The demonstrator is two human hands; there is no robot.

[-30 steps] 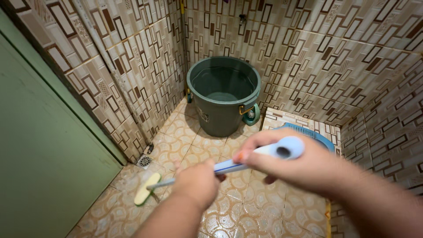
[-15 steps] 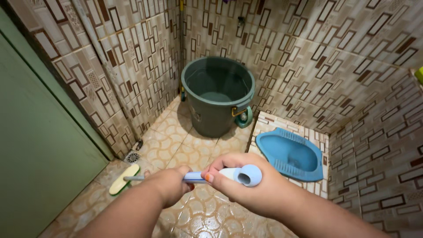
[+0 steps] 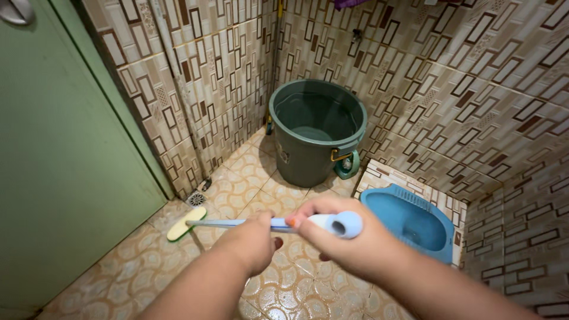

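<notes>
Both hands grip a long-handled floor brush. My left hand (image 3: 252,242) is closed round the middle of the pale blue handle (image 3: 222,223). My right hand (image 3: 349,246) wraps the thick white and blue handle end (image 3: 344,224). The brush's pale yellow-green head (image 3: 185,215) rests on the wet tiled floor near the round floor drain (image 3: 196,198), close to the left wall.
A dark green bucket (image 3: 317,139) with some water stands in the far corner. A blue squat toilet pan (image 3: 412,220) sits in a raised tiled step on the right. A green door (image 3: 59,154) closes the left side. Patterned tiled walls enclose the small room.
The view has shifted, lifting and turning left. The brush head has moved a little right and away from the door, staying near the drain. Both hands keep their grip on the handle.
</notes>
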